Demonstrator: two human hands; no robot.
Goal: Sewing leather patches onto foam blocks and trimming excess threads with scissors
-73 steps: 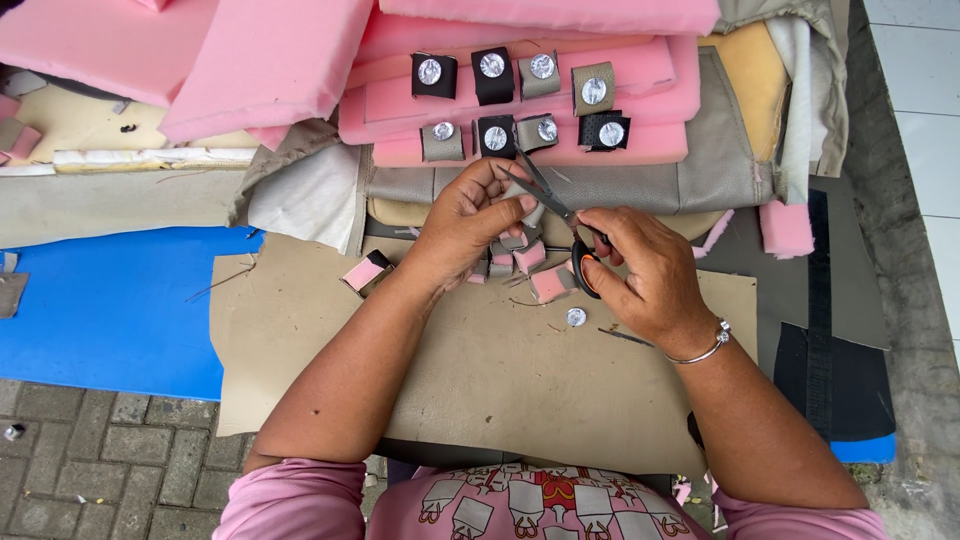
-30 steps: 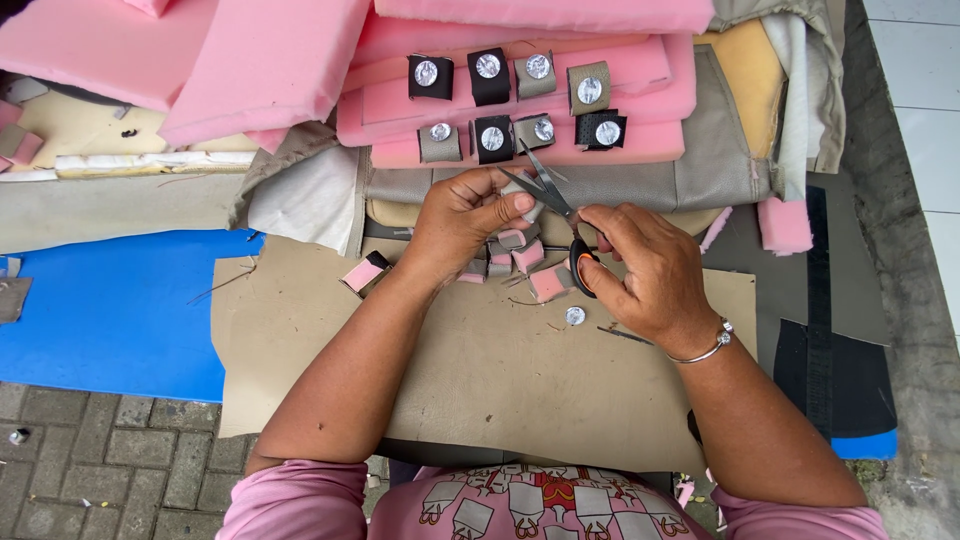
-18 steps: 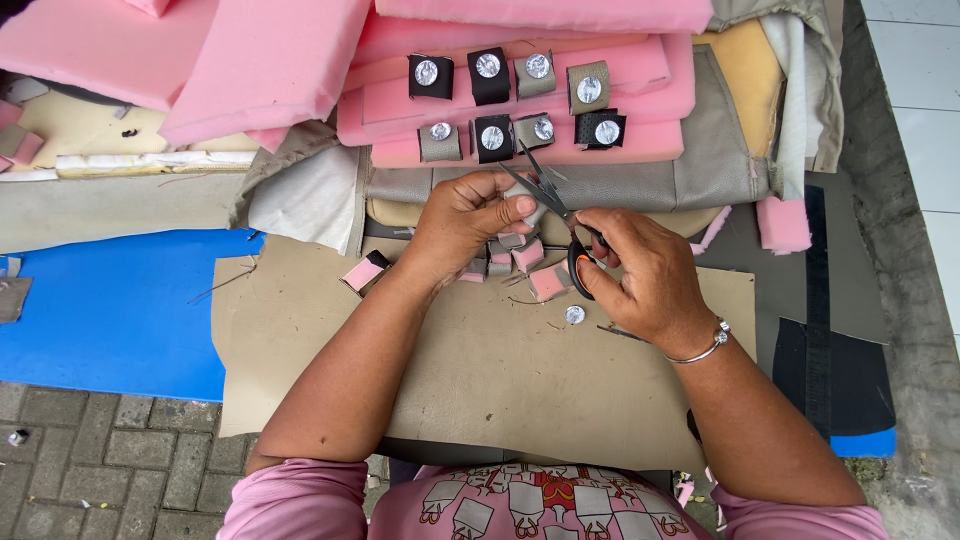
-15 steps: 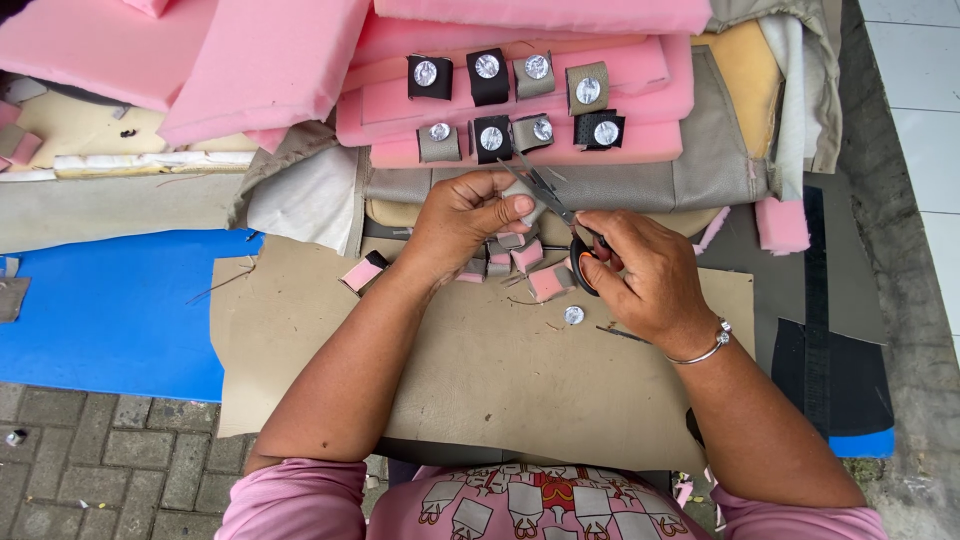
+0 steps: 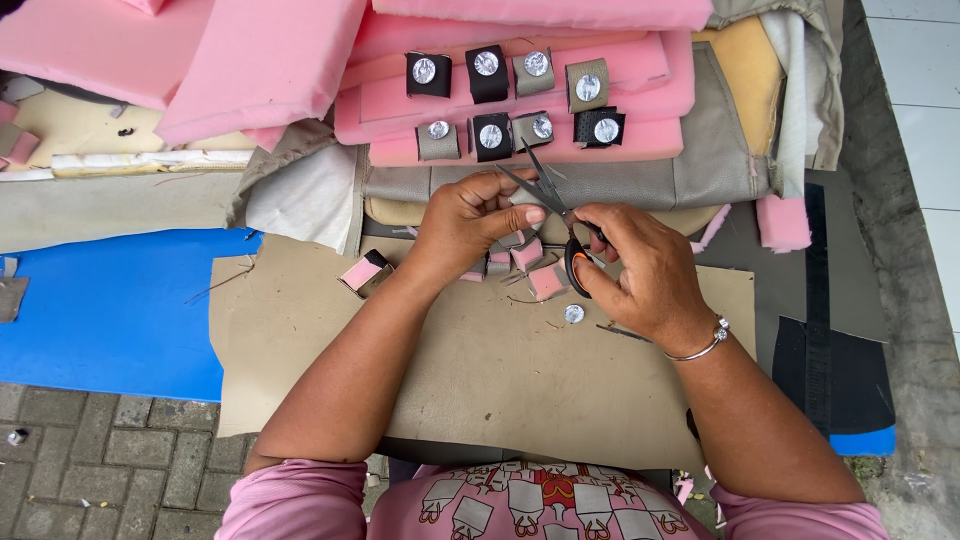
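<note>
My right hand [image 5: 640, 270] grips a pair of scissors [image 5: 553, 205] with black and orange handles, blades apart and pointing up left. My left hand [image 5: 470, 215] pinches a small piece at the blades; the piece is mostly hidden by my fingers. Below my hands lie several small pink foam offcuts [image 5: 528, 255] and a round silver button [image 5: 573, 313] on a tan sheet [image 5: 480, 370]. A foam-and-fabric scrap [image 5: 362, 272] lies to the left.
Several fabric squares with silver buttons [image 5: 515, 95] sit in two rows on stacked pink foam [image 5: 650, 95] beyond my hands. A blue sheet [image 5: 110, 305] lies at left, grey upholstery [image 5: 690, 165] behind, a black strip [image 5: 820, 330] at right, paving bricks [image 5: 100, 465] below.
The scissor blades have shifted slightly and my left fingers have adjusted on the small piece. Both hands stay in the same place.
</note>
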